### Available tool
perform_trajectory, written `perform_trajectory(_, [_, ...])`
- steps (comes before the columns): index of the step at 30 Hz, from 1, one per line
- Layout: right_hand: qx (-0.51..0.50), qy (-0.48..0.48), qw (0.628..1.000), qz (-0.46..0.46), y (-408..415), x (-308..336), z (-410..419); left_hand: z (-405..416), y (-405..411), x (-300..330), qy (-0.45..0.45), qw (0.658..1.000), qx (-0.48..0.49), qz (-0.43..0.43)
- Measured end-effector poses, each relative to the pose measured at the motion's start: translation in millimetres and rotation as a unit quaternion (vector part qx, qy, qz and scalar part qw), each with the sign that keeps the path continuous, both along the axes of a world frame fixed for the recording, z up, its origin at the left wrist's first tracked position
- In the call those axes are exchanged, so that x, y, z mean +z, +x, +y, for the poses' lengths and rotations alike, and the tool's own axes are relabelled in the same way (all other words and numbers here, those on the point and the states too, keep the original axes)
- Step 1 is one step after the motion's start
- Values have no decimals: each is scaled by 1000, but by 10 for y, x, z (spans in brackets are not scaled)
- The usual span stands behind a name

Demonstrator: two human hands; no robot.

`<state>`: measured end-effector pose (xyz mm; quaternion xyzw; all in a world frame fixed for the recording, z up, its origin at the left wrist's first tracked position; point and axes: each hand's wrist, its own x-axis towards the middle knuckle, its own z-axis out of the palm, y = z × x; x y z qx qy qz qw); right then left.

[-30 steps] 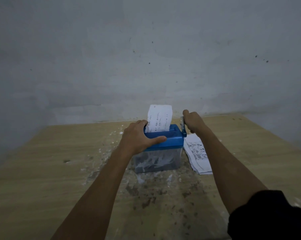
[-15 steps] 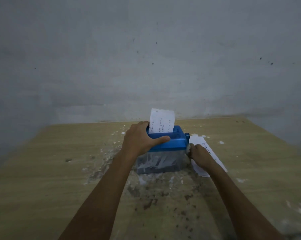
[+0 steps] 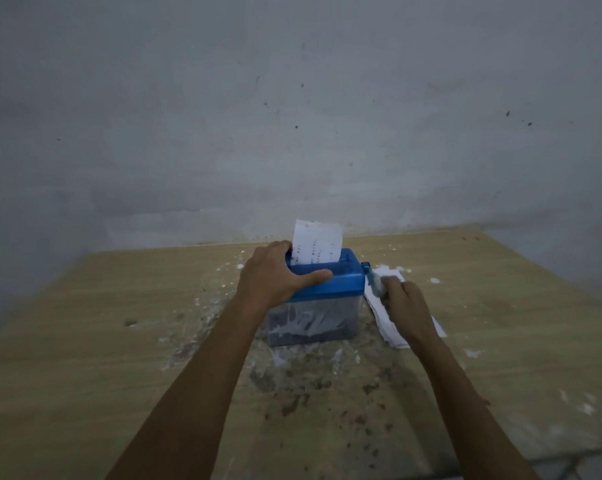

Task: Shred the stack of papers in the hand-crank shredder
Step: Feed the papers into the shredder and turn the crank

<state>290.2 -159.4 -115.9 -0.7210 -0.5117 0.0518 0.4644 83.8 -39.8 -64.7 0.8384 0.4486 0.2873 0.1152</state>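
Sheet stands in slot of blue shredder, mid-worktop; shorter vs 1 s ago, so it's feeding. Left hand grip clamped on lid. Right hand grip wrapped on crank, swung from top to low side. Remaining stack lies just right of bin; more turns needed.

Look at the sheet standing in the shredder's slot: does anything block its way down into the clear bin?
Nothing visible does. The sheet stands in the slot of the blue shredder; the left hand holds the lid beside it, and the right hand is at the crank.
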Motion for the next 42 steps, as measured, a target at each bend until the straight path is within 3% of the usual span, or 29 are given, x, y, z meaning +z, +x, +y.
perform_trajectory(3, [-18,98,984,146,-88,267,39,13,-10,-4,-3,1000,-9,7])
perform_trajectory(9, [-5,113,985,132,23,560,268,45,-24,-21,8,1000,-30,2])
perform_trajectory(27, [11,-42,988,146,227,806,848,36,-40,-36,15,999,-45,-19])
perform_trajectory(32, [8,-123,988,98,229,688,917,26,-54,-18,16,999,-40,-18])
perform_trajectory(37, [12,-288,957,29,246,283,889,0,-34,-38,24,999,-25,-16])
perform_trajectory(40, [24,-282,959,26,266,169,716,-13,-22,-40,29,999,-16,-23])
perform_trajectory(42, [24,-277,960,-30,258,104,636,-19,-18,-38,28,999,-11,-26])
